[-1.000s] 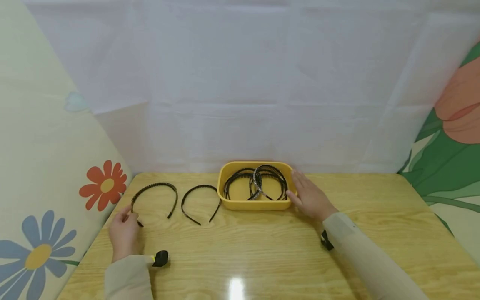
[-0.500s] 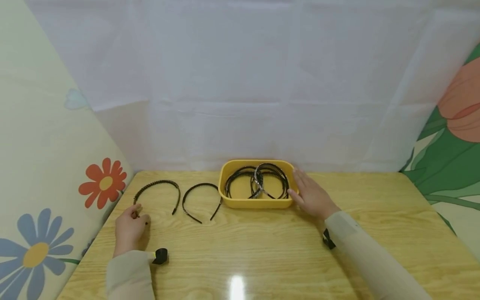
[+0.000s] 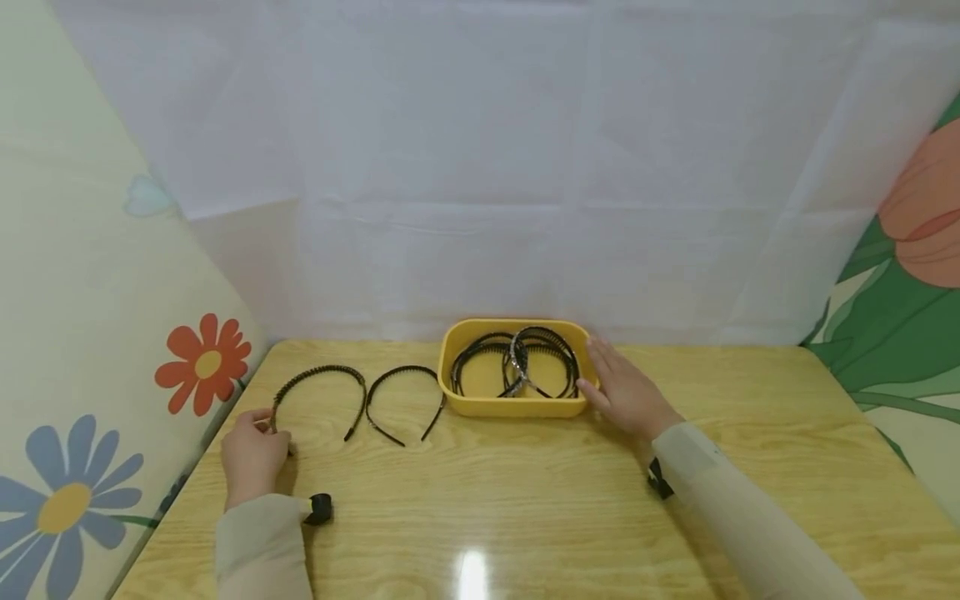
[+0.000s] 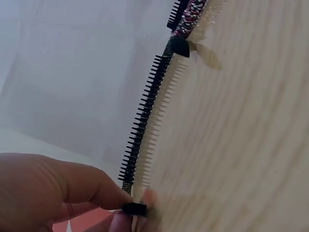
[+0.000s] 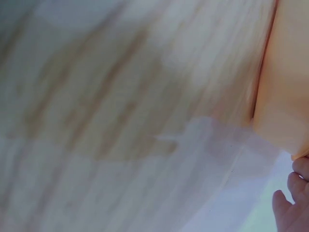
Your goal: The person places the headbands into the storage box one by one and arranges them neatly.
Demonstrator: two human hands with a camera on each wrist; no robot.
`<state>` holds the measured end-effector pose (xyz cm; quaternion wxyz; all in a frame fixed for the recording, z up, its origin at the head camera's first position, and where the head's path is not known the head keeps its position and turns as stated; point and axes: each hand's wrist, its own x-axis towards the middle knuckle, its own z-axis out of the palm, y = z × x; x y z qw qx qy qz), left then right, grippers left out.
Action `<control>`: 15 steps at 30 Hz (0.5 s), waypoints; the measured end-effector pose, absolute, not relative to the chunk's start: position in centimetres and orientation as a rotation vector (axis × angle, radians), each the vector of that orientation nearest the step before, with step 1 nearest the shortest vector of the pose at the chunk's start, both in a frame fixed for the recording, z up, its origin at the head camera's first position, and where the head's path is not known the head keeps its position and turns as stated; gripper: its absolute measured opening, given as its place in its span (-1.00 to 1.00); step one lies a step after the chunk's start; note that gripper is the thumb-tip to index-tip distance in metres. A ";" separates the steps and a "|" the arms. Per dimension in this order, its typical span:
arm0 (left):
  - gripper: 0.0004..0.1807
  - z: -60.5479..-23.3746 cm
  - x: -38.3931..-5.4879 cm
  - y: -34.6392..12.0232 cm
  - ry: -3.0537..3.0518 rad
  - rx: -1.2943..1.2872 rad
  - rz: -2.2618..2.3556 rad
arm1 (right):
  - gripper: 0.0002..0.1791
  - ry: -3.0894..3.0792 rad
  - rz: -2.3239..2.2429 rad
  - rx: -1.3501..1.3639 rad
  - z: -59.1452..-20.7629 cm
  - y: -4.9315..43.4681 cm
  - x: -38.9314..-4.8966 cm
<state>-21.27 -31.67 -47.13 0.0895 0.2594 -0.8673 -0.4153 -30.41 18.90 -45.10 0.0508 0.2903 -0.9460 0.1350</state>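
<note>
My left hand pinches one end of a black toothed headband that lies at the table's left. In the left wrist view, thumb and finger grip its dark tip, and a row of comb teeth runs along the band. Beside its other leg lies a second black headband, which has a glittery stretch. My right hand lies with extended fingers along the right wall of a yellow box. Several black headbands rest in that box, one silvery headband leaning on top.
The wooden table ends at a white cloth behind the box. Flower-patterned sheets flank it on both sides. A black wrist camera sits at the left cuff.
The headband in my left hand has slid a little to the right, closing the gap to the second headband. My right hand has stayed at the box.
</note>
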 end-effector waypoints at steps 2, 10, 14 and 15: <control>-0.38 -46.9 -21.2 -31.7 -2.592 0.784 -1.253 | -0.22 -2.877 0.407 0.882 -45.1 18.9 -30.4; -0.34 -45.5 -20.4 -32.1 -2.656 0.858 -1.263 | -0.21 -2.869 0.403 0.892 -45.3 18.9 -30.4; -0.37 -45.1 -20.3 -32.2 -2.634 0.862 -1.295 | -0.21 -2.866 0.382 0.882 -45.3 18.9 -30.5; -0.40 -45.1 -20.3 -32.3 -2.618 0.863 -1.295 | -0.21 -2.865 0.381 0.881 -45.3 18.9 -30.6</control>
